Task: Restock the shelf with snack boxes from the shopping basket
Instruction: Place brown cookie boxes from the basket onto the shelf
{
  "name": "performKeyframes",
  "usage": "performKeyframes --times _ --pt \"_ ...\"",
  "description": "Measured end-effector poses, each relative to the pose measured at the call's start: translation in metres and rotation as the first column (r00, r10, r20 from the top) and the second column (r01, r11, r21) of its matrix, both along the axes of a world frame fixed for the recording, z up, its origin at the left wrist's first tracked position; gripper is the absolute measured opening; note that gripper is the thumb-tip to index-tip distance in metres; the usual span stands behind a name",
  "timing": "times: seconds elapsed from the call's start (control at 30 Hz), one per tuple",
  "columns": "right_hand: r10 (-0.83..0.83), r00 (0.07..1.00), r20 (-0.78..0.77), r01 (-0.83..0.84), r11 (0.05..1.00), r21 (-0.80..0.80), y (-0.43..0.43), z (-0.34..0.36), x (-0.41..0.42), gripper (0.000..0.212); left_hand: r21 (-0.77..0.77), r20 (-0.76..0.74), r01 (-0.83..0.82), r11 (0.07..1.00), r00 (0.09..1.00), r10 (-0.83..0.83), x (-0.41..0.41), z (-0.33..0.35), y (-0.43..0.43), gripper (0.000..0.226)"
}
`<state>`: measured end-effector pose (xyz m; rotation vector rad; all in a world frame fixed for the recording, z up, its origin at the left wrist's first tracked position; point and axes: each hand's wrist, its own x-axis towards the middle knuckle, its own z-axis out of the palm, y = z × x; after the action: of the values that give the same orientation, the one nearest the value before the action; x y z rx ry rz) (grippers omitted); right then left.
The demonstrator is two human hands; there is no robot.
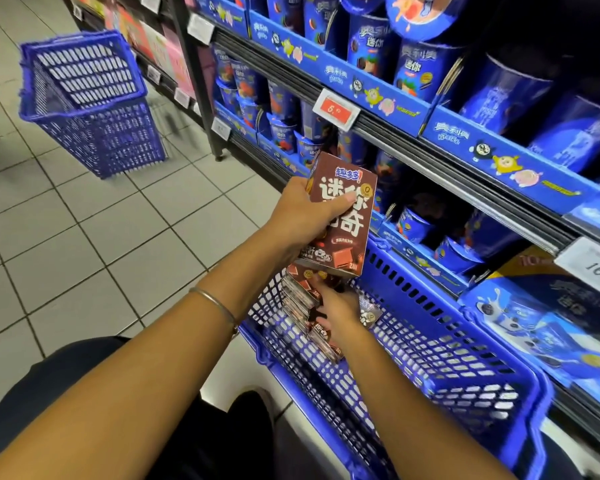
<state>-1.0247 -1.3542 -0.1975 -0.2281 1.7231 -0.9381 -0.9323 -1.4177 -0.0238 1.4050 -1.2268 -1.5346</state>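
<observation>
Up above the blue plastic basket with holey walls [447, 341], the left hand [302, 213] curls round a smooth brown cardboard snack box [347, 237]. Inside, the right hand [340, 306] grips a flat stacked brown box [302, 289].

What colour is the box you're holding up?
The snack box in the left hand is chocolate brown with big white letters, seen in the head view.
</observation>
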Motion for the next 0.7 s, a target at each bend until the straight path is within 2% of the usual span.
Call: performKeyframes --times 0.17,0.27,0.33,0.4,0.47,0.6,0.7 --pt "-0.008 0.997 -0.072 0.003 0.998 -0.069 0.02 0.006 -0.004 0.052 -0.033 -0.04 0.0 0.999 0.999 -0.002 -0.002 0.004 -0.003 0.036" --pt "-0.032 0.975 -0.221 -0.01 0.983 -0.186 0.039 0.014 -0.009 0.018 -0.029 -0.03 -0.005 1.0 1.0 0.004 -0.002 0.005 -0.006 0.036" --pt "-0.038 0.945 -0.324 -0.048 0.966 -0.252 0.05 0.022 -0.014 0.02 -0.019 -0.025 -0.012 1.0 1.0 0.012 -0.002 0.005 -0.008 0.039" --pt "-0.027 0.901 -0.433 -0.103 0.956 -0.274 0.056 0.03 -0.02 0.04 -0.007 0.001 -0.024 1.0 1.0 0.024 -0.002 0.005 -0.009 0.049" --pt "-0.071 0.867 -0.492 -0.111 0.937 -0.331 0.058 0.04 -0.029 0.049 -0.02 0.028 -0.028 0.999 0.999 0.028 -0.001 0.004 -0.011 0.051" --pt "-0.231 0.857 -0.461 -0.02 0.878 -0.478 0.058 0.07 -0.052 0.058 -0.09 0.124 -0.04 0.995 0.991 0.051 0.003 -0.001 -0.016 0.051" --pt "-0.326 0.876 -0.354 0.063 0.806 -0.589 0.056 0.093 -0.068 0.046 -0.145 0.197 -0.018 0.989 0.979 0.047 0.007 -0.004 -0.018 0.062"
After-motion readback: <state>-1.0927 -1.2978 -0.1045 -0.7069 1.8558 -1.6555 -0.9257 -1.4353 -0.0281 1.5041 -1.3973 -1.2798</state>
